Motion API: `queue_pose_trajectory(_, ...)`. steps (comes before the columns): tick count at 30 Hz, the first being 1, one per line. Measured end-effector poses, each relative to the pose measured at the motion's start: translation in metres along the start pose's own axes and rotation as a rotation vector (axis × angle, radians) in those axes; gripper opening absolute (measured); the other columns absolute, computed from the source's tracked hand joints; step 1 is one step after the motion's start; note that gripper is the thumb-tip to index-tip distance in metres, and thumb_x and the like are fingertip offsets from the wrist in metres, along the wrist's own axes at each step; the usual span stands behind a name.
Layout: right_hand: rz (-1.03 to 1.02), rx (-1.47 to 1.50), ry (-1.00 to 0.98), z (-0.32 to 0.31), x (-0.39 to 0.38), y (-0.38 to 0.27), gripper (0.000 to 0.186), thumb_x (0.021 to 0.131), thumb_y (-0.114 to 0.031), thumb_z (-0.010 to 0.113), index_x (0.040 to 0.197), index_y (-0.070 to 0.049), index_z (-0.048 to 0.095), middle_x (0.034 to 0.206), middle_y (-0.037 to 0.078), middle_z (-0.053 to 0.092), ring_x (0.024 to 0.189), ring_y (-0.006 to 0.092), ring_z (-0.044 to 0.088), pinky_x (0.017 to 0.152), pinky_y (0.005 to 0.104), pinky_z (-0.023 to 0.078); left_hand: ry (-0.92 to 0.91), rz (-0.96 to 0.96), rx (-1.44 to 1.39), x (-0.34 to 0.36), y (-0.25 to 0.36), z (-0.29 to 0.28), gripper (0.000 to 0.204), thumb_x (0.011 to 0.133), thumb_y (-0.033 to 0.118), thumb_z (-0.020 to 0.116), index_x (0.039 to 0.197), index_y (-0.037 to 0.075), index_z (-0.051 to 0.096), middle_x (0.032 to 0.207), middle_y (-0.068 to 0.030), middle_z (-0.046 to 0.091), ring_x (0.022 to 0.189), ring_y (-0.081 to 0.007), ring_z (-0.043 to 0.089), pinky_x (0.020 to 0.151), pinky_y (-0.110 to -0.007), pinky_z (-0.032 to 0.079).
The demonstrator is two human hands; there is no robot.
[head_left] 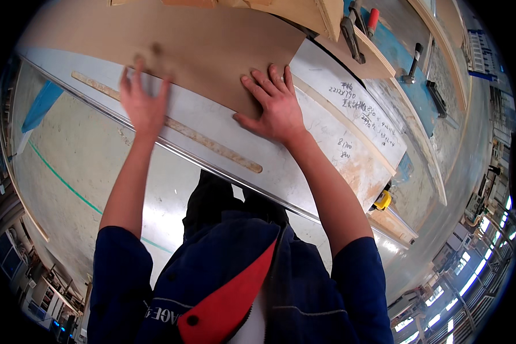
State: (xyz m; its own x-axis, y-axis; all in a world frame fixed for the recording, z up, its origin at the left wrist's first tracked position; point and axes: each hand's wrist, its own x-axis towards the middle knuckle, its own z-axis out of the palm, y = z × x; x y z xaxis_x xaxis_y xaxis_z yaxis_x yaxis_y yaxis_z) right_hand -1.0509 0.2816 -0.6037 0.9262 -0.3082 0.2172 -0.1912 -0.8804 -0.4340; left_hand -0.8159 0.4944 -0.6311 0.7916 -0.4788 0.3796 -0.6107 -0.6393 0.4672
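Observation:
A large brown sheet (212, 43) lies across the far side of a white work surface (327, 132) that has handwriting at its right end. Flat near the sheet's right corner, my right hand (275, 106) rests with its fingers spread. My left hand (144, 100) is at the sheet's near edge, fingers apart and slightly blurred; whether it touches the sheet I cannot tell. A dark blurred spot shows on the sheet just beyond its fingertips. Below that hand runs a narrow wooden strip (212, 145), and a second strip (347, 117) lies right of my right hand.
A metal edge (235, 175) borders the surface nearest me. At the far right are a clamp (352, 37), a red-handled tool (374, 22), a hammer (413, 66) and wooden boards (378, 60). A yellow tape measure (382, 200) sits by the right corner.

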Motion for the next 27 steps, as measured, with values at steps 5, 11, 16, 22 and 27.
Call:
queue_pose_trajectory(5,0.013,0.003,0.029,0.0,-0.001,-0.004,0.076,0.072,-0.042,0.088,0.138,-0.011,0.064,0.142,0.013,0.059,0.141,0.0458,0.045,0.125,0.0657,0.026,-0.241,0.15,0.236,-0.005,0.043,0.004,0.079,0.086,0.056,0.078,0.155,0.028,0.052,0.165,-0.0085,0.041,0.154,-0.0337,0.034,0.125,-0.061,0.022)
queue_pose_trajectory(11,-0.029,0.054,0.068,0.001,-0.011,-0.008,0.07,0.07,-0.039,0.089,0.13,-0.008,0.068,0.136,0.013,0.063,0.137,0.0467,0.05,0.124,0.0648,0.031,-0.336,0.28,0.119,-0.004,0.035,-0.01,0.079,0.086,0.051,0.08,0.153,0.016,0.055,0.163,-0.0107,0.046,0.152,-0.0337,0.038,0.124,-0.057,0.027)
queue_pose_trajectory(16,0.056,0.139,0.159,0.005,-0.017,-0.01,0.064,0.075,-0.033,0.087,0.131,-0.007,0.068,0.138,0.016,0.063,0.135,0.0432,0.054,0.121,0.0557,0.038,-0.3,0.332,0.055,-0.007,0.035,-0.011,0.081,0.084,0.048,0.083,0.152,0.012,0.056,0.161,-0.011,0.048,0.151,-0.0333,0.04,0.123,-0.052,0.031)
queue_pose_trajectory(22,0.736,0.179,0.394,0.0,-0.014,-0.033,0.058,0.083,-0.025,0.08,0.133,0.001,0.067,0.131,0.02,0.063,0.126,0.0379,0.059,0.105,0.0446,0.05,-0.287,0.318,0.056,-0.008,0.039,-0.016,0.078,0.083,0.038,0.086,0.15,0.012,0.057,0.159,-0.0099,0.05,0.15,-0.033,0.041,0.122,-0.049,0.033)
queue_pose_trajectory(27,0.908,0.339,0.346,-0.005,0.015,-0.023,0.061,0.082,-0.027,0.076,0.134,0.004,0.068,0.127,0.019,0.064,0.121,0.0356,0.061,0.102,0.0419,0.051,-0.272,0.35,0.04,-0.007,0.04,-0.017,0.077,0.083,0.039,0.086,0.148,0.01,0.058,0.158,-0.0102,0.051,0.149,-0.0332,0.042,0.121,-0.049,0.034)
